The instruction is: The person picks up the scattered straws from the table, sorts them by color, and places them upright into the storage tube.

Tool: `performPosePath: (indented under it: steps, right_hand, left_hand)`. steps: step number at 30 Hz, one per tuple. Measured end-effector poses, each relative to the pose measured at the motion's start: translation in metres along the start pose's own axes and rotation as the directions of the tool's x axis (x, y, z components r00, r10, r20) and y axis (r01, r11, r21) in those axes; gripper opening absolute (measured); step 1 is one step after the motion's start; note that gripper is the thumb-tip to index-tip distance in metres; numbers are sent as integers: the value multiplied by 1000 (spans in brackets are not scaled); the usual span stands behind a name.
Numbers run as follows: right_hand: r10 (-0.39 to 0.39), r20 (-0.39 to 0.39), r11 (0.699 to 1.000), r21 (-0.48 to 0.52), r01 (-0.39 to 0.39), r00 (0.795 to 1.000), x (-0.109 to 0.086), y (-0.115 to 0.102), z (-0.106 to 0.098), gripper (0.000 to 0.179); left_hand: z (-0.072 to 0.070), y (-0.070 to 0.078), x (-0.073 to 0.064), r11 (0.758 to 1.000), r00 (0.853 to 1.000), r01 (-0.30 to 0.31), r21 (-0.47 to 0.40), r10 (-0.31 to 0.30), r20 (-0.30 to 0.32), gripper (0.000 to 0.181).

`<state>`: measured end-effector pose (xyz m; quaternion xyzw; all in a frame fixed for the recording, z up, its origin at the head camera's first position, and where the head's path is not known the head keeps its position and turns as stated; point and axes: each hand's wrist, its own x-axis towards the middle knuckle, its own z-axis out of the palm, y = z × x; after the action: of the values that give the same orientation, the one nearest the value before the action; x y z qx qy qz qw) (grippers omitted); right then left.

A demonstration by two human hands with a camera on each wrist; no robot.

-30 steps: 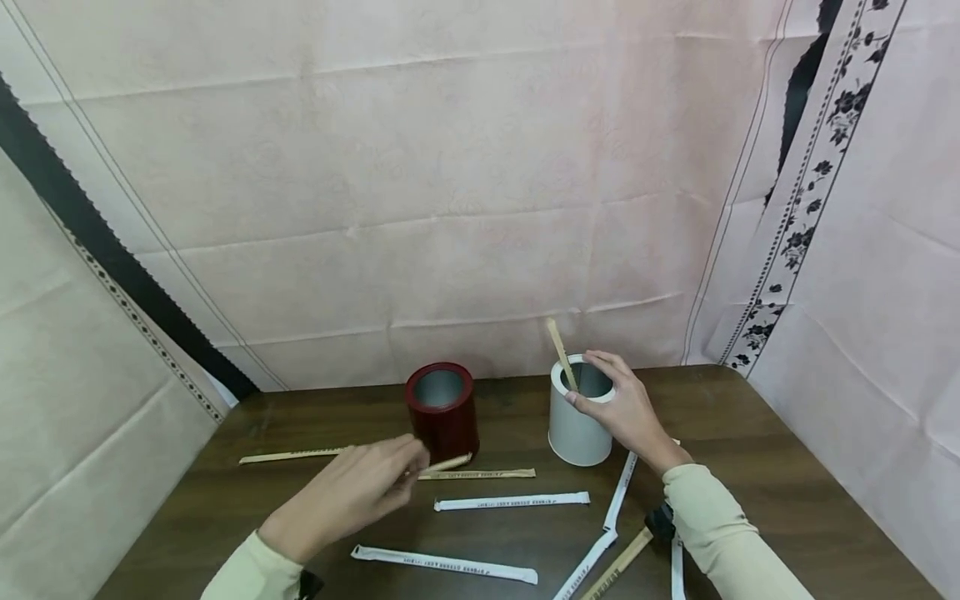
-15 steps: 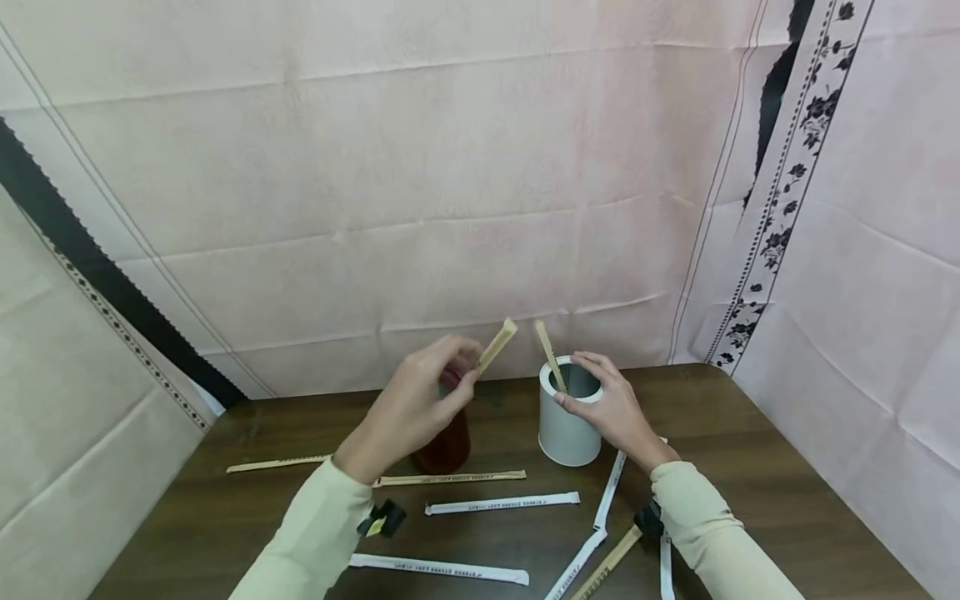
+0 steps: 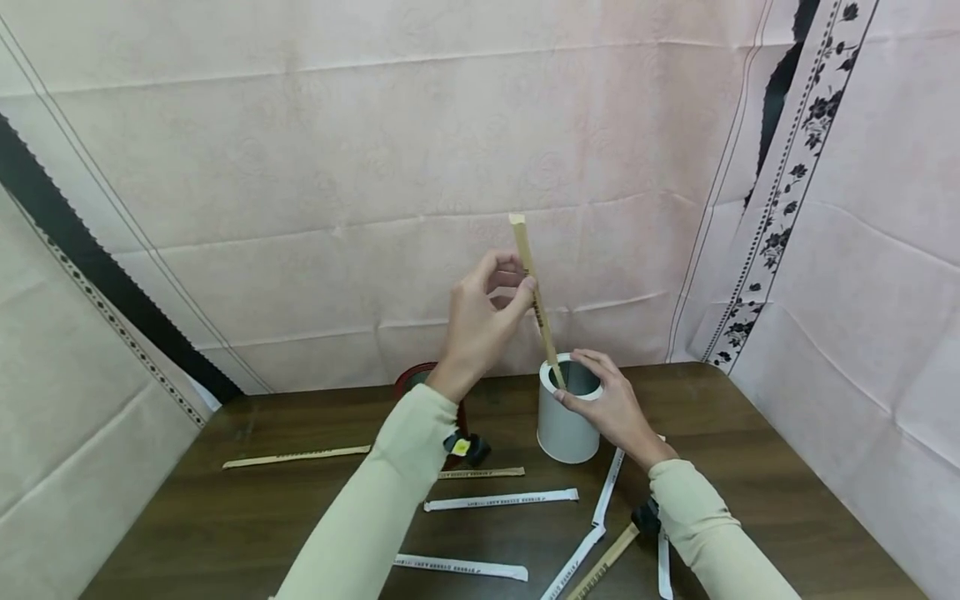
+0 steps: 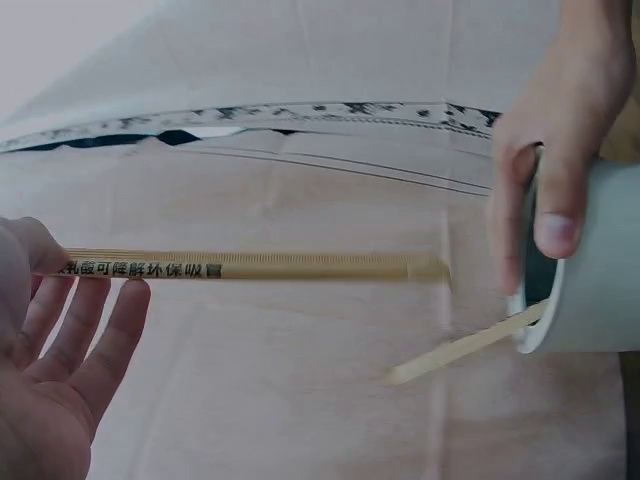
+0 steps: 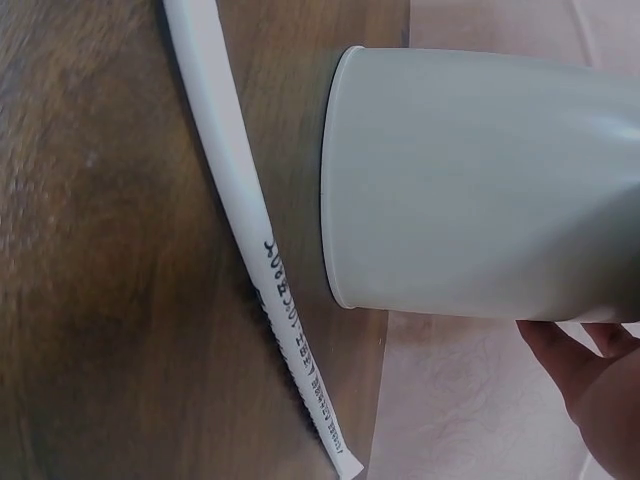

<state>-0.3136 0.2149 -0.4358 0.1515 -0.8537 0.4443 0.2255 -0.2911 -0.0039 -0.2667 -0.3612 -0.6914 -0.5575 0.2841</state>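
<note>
My left hand (image 3: pixel 480 321) pinches a wrapped straw (image 4: pixel 300 266) in brown paper between thumb and fingers. It holds the straw nearly upright, high above the table; the straw's lower end points at the mouth of a pale grey canister (image 3: pixel 567 429). A second brown-wrapped straw (image 4: pixel 465 347) leans inside that canister and sticks out over its white rim. In the head view the two straws line up and overlap. My right hand (image 3: pixel 617 408) grips the canister at its rim, thumb on the near side, fingers on the far side.
A dark red canister (image 3: pixel 405 379) stands left, mostly behind my left forearm. Several wrapped straws lie on the brown table: brown ones (image 3: pixel 296 457) and white ones (image 3: pixel 501 500), one white straw (image 5: pixel 245 195) beside the grey canister. A cloth (image 3: pixel 360 167) hangs behind the table.
My left hand has lifted the brown straw from near the red canister, up and right to above the grey canister, turning it upright. The right hand keeps its grip on the grey canister.
</note>
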Motion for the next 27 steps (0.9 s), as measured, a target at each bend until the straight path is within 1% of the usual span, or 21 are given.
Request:
performPosePath:
  steps: [2, 5, 7, 10, 14, 17, 20, 22, 24, 27]
  right_hand:
    - [10, 6, 1000, -1, -10, 1000, 0, -1, 0, 76]
    - [23, 18, 1000, -4, -22, 1000, 1, -1, 0, 76]
    - [27, 26, 1000, -10, -27, 999, 1, -1, 0, 77]
    - [19, 29, 1000, -17, -19, 999, 1, -1, 0, 77]
    - [12, 23, 1000, -21, -11, 1000, 0, -2, 0, 77]
    - [-1, 23, 1000, -18, 2, 1000, 0, -1, 1, 77]
    - [-13, 23, 1000, -15, 14, 1000, 0, 1, 2, 76]
    - [-17, 18, 1000, -17, 17, 1000, 0, 2, 3, 75]
    - [-12, 14, 1000, -14, 12, 1000, 0, 2, 2, 75]
    - [-11, 10, 1000, -9, 11, 1000, 0, 1, 1, 75]
  left_hand:
    - [8, -8, 2, 1000, 1000, 18, 15, -18, -12, 20]
    - [18, -24, 1, 995, 998, 62, 83, -62, -2, 22]
    - [24, -33, -3, 988, 995, 96, 124, -98, 14, 22]
    - [31, -46, -13, 974, 986, 160, 163, -166, 29, 19]
    - [39, -61, -30, 943, 960, 269, 195, -279, 21, 15]
    - [43, -70, -42, 909, 935, 344, 237, -354, 0, 12]
    - [44, -76, -52, 870, 911, 396, 293, -412, -11, 9]
    - [44, -78, -58, 848, 898, 415, 329, -439, -1, 9]
    - [43, -80, -62, 833, 886, 421, 360, -462, 32, 10]
    - [40, -80, -68, 822, 868, 415, 389, -486, 101, 13]
